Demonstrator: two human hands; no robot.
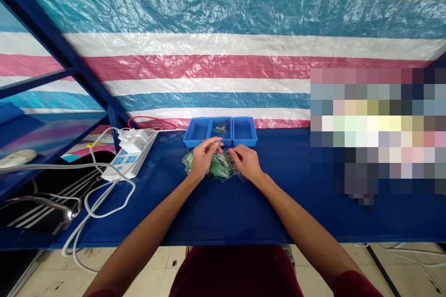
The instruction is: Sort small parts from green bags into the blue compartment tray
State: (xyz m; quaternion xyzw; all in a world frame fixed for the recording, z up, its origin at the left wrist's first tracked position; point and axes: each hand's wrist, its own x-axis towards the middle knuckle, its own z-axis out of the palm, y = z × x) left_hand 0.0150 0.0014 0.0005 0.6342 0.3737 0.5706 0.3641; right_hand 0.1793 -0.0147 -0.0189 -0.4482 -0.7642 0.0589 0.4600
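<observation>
Both my hands rest over a small pile of clear bags with green parts (219,167) on the blue table (278,204). My left hand (204,157) has its fingers curled and pinched at the top of the pile. My right hand (246,161) is closed on the pile's right side, fingertips gripping a bag edge near the left hand's. Behind the pile stand three joined blue trays (244,132); the middle one holds one small bag (220,128).
A white power strip (130,160) with plugged adapters and white cables (101,195) lies at the left. A red wire (149,119) loops behind it. A striped tarp (223,55) forms the back wall. A blurred area covers the right side.
</observation>
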